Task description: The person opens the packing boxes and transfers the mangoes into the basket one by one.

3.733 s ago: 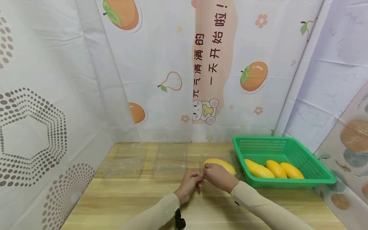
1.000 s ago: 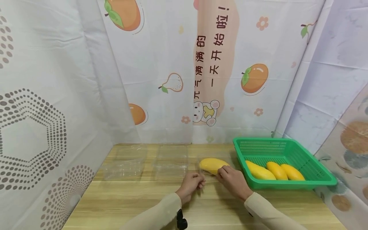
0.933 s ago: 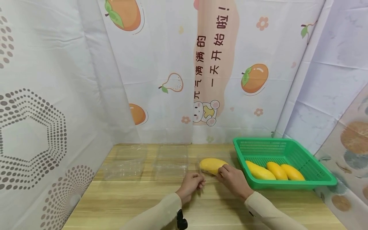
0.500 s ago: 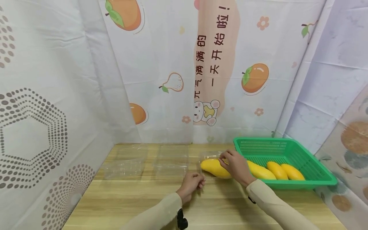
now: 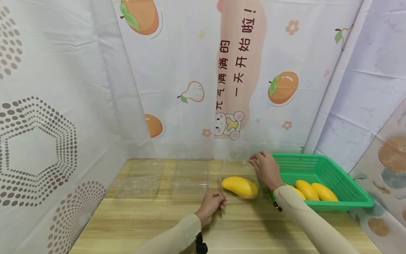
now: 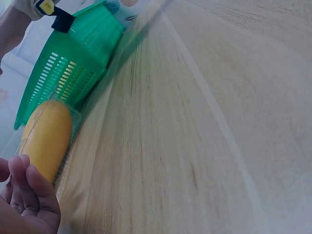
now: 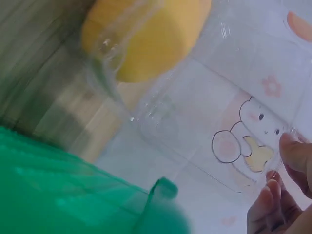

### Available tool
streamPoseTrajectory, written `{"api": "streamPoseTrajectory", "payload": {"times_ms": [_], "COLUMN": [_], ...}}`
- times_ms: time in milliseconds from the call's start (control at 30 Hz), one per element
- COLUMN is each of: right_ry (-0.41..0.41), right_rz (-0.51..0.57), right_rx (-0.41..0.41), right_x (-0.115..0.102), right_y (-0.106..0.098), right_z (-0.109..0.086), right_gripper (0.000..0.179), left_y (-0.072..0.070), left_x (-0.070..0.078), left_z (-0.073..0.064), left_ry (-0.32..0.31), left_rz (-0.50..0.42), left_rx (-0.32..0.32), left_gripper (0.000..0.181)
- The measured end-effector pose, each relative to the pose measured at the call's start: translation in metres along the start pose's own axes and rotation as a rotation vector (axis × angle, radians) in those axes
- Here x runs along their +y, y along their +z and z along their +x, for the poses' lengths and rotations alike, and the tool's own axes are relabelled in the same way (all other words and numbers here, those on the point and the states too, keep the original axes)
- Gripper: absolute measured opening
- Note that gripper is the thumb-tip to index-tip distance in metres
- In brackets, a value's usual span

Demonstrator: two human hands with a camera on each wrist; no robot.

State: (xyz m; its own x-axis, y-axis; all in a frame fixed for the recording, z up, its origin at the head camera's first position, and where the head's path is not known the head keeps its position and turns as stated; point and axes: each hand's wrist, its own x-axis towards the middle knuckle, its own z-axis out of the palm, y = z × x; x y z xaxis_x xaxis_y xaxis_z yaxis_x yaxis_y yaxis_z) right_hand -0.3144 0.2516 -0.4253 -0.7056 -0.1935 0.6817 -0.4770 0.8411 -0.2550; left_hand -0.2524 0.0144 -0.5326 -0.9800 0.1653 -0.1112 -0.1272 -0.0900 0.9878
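Observation:
A yellow mango (image 5: 240, 187) lies in the base of a clear plastic clamshell box on the right half of the table; the mango (image 6: 48, 136) also shows in the left wrist view. My right hand (image 5: 265, 170) pinches the far right edge of the raised clear lid (image 5: 235, 168), thumb against fingers. The lid (image 7: 195, 122) is see-through in the right wrist view, with the curtain print behind it. At the box's front left corner, my left hand (image 5: 211, 204) has curled fingers, its thumb and fingertips (image 6: 22, 165) pinching right at the rim.
Just right of the box stands a green basket (image 5: 349, 206) with several mangoes (image 5: 307, 190), partly behind my right arm. Two more clear boxes, one in the middle (image 5: 190, 178) and one at the left (image 5: 137, 183), stand with lids up. A printed curtain (image 5: 177, 141) hangs behind.
My right hand has moved from the box's front back to its far right, raising the lid off the mango and swinging it backward. The left hand stays at the front left corner.

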Motion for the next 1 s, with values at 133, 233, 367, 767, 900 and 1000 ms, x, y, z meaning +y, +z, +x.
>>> {"api": "streamPoseTrajectory", "payload": {"times_ms": [133, 233, 367, 767, 900, 1000], "right_ry": [0.098, 0.156, 0.226, 0.415, 0.460, 0.457], "right_rz": [0.021, 0.035, 0.046, 0.170, 0.196, 0.199], "right_rx": [-0.024, -0.029, -0.047, -0.094, -0.145, -0.188], "right_x": [0.003, 0.003, 0.008, 0.020, 0.025, 0.029], "right_y": [-0.002, -0.005, -0.006, -0.001, -0.001, 0.001], "right_z": [0.009, 0.013, 0.018, 0.032, 0.035, 0.037], "right_gripper": [0.007, 0.011, 0.017, 0.019, 0.028, 0.039], "left_y": [0.000, 0.001, 0.001, -0.002, -0.003, -0.003], "left_x": [-0.001, -0.002, -0.002, -0.002, -0.002, -0.002], "left_z": [0.001, 0.001, 0.001, 0.000, -0.001, -0.001], "left_ry": [0.002, 0.008, 0.010, 0.013, 0.013, 0.013], "left_rz": [-0.004, -0.009, -0.015, -0.027, -0.020, -0.019], "left_rx": [0.004, 0.006, 0.012, 0.028, 0.022, 0.022], "left_gripper": [0.021, 0.022, 0.024, 0.024, 0.023, 0.023]}}
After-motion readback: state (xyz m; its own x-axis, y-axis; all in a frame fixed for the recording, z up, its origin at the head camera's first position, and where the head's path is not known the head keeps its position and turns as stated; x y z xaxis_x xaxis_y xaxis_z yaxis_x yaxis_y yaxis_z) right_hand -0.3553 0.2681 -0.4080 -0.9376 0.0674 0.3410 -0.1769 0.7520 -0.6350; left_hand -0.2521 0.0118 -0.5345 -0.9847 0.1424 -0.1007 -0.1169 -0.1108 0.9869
